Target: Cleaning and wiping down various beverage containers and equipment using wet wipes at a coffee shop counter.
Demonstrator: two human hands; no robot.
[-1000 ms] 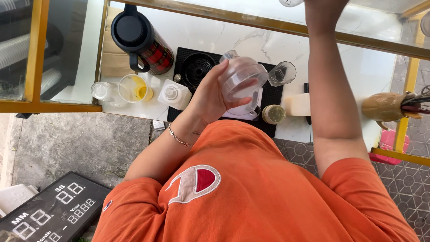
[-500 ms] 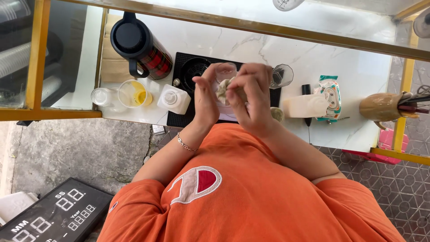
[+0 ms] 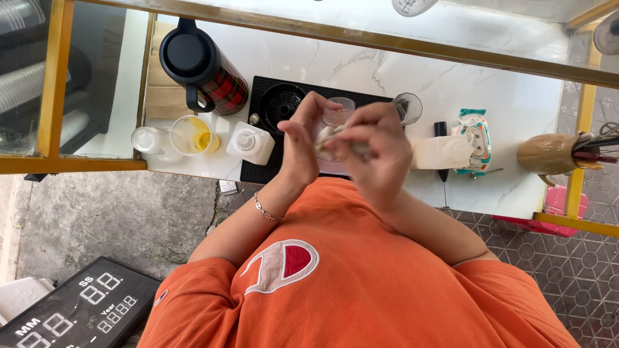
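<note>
The person in the orange shirt stands at the white marble counter (image 3: 490, 96) with both hands raised together over the black drip mat (image 3: 271, 103). The left hand (image 3: 302, 143) stands edge-up, palm turned inward, fingers straight and close together, pressed along the side of a clear plastic cup (image 3: 338, 111). The right hand (image 3: 377, 148) curls over from the other side, its fingers bent and closed around something pale and crumpled (image 3: 327, 138), perhaps a cloth or wipe, held against the cup; what it is exactly I cannot tell. The cup is see-through with a faint pinkish tint, its round rim showing above the fingers; most of its body is hidden between the two hands. It is held in the air just above the mat, in front of the chest.

On the counter to the left stand a black-lidded tartan flask (image 3: 201, 64), a cup with yellow liquid (image 3: 192, 135) and a white pump bottle (image 3: 250, 143). To the right lie a white bottle on its side (image 3: 442, 152), a packet of wipes (image 3: 476, 132) and a brown mug of utensils (image 3: 548, 153).
</note>
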